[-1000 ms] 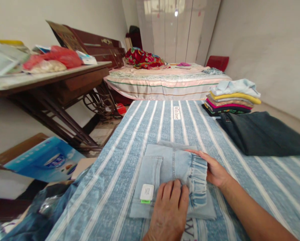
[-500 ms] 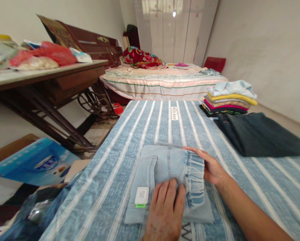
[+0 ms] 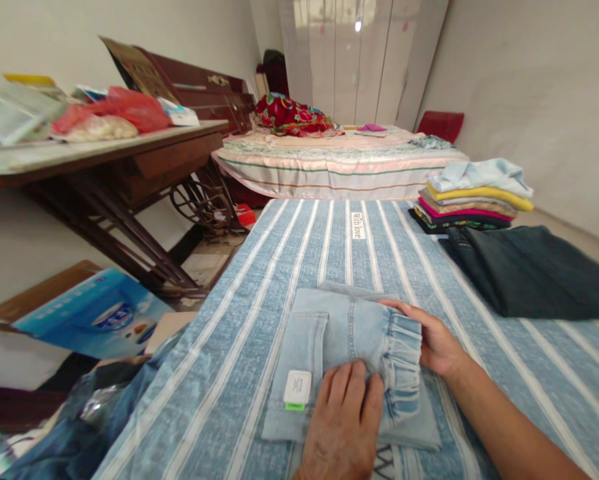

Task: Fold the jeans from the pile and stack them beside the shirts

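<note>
Light blue denim jeans [image 3: 367, 327] lie folded into a bundle on the striped bed cover. A gathered elastic waistband runs along the bundle's right side, and a white label [image 3: 298, 388] with a green strip is on its lower left. My left hand [image 3: 343, 420] rests on top of the denim, its fingers laid out and lightly bent. At the waistband's upper right, my right hand [image 3: 437, 340] grips the folded edge; some of its fingers are hidden behind the cloth.
Dark trousers [image 3: 534, 270] lie folded at right, near a stack of folded clothes [image 3: 472, 197]. The striped bed cover [image 3: 259, 320] spreads underneath. A sewing-machine table [image 3: 179, 143] and a blue carton [image 3: 104, 313] stand at left. Another bed [image 3: 339, 167] is beyond.
The whole view has shifted, so everything appears slightly farther right. Both hands stay at nearly the same places on the jeans, and the fold looks much the same.
</note>
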Demonstrator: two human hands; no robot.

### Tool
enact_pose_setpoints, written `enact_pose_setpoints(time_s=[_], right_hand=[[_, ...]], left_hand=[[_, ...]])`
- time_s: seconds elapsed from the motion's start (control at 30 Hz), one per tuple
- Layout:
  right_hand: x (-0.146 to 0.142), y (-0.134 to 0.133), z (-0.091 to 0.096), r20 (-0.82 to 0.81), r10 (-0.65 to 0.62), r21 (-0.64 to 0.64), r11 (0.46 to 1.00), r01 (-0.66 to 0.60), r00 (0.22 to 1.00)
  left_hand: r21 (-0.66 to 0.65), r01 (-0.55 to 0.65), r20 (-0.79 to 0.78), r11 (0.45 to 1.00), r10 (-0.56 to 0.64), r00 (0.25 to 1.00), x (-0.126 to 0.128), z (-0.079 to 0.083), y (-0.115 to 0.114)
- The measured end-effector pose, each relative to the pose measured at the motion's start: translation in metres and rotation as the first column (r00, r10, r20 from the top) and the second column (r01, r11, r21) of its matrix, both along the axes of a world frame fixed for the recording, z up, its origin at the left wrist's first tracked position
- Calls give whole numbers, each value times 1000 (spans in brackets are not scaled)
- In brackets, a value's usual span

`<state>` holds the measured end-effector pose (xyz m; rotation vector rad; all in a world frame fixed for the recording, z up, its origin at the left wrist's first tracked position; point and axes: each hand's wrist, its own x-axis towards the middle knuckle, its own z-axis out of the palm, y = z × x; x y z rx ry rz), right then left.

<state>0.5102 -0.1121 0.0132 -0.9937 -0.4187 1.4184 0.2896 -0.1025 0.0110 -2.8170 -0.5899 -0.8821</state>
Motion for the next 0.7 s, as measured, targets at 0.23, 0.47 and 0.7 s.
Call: enact_pose_setpoints(time_s=[0.23,0.47,0.7], right_hand=[[1,1,1,77,-11,-30,999,13,997],[1,-2,26,847,-309,155,922,355,432],[-68,-8,58,908,-331,262,927,-267,-258]], left_hand=[[-76,-20,-47,997,16,999,-1,6,-4],[-214,8,-125,977,-35,992,-6,11,-6],[-376,66,12,924,-66,998,-19,46,19]])
